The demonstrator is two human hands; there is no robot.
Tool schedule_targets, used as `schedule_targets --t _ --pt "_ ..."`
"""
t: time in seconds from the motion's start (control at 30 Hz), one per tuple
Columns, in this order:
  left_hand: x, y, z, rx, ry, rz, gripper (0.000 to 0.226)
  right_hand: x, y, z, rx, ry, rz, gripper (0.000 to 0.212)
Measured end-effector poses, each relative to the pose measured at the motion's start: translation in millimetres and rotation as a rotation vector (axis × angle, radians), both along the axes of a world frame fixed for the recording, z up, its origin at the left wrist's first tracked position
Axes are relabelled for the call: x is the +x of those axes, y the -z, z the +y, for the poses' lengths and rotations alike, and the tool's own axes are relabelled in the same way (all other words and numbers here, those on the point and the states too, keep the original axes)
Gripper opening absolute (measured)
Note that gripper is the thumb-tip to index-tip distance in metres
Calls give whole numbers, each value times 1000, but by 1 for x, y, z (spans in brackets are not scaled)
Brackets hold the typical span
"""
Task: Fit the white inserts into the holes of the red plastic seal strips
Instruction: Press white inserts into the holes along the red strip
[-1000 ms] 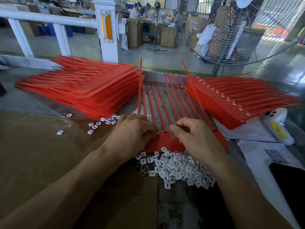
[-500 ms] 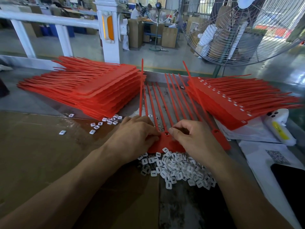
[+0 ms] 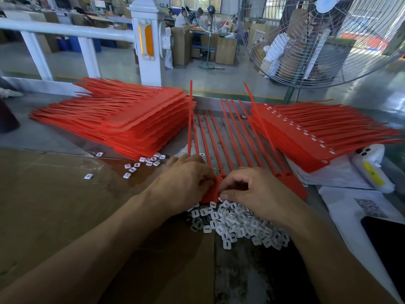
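Observation:
A sheet of joined red seal strips [image 3: 228, 141] lies in front of me, tails pointing away. My left hand [image 3: 184, 183] presses down on its near left end, fingers curled over the red tab. My right hand [image 3: 256, 191] rests on the near right part, thumb at the tab's front edge beside a white insert; what its fingertips pinch is hidden. A heap of white inserts [image 3: 238, 224] sits just below both hands. A tall stack of red strips [image 3: 122, 121] stands at the left. Another stack [image 3: 317, 137], with white inserts showing in its holes, lies at the right.
Loose inserts [image 3: 142, 165] are scattered on the brown cardboard [image 3: 54, 205] at the left. A white bottle with a yellow label [image 3: 372, 170], papers with a QR code [image 3: 368, 208] and a dark phone [image 3: 388, 235] lie at the right. A big fan [image 3: 324, 40] stands beyond the table.
My right hand has slid back toward me along the tab, its thumb now at the front edge by the insert heap. The left hand stays put on the strip.

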State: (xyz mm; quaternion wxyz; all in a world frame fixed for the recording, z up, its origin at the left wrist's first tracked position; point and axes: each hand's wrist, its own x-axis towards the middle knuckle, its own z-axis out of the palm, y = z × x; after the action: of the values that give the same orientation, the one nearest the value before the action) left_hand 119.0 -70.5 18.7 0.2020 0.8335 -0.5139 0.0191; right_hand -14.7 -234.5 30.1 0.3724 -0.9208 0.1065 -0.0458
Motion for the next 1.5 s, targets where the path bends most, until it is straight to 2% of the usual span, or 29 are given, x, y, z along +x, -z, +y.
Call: schedule_targets --t 0.3,0.47,0.7,0.83,1.13,1.5 --pt "-4 4 0 1 -7 -103 25 0 0 7 -142 -20 -43 7" --pt "-1 9 4 -56 -4 -35 23 -1 1 3 -74 -13 -19 5" --pt "2 9 6 -76 18 13 23 0 3 4 -111 -19 -14 12" --pt "4 9 6 -68 17 23 25 -2 3 2 -2 16 18 9" --pt "7 11 7 -89 40 39 25 15 -11 -13 127 191 -76 10" --pt "8 13 8 -110 38 41 25 25 15 -7 -4 208 -157 16"
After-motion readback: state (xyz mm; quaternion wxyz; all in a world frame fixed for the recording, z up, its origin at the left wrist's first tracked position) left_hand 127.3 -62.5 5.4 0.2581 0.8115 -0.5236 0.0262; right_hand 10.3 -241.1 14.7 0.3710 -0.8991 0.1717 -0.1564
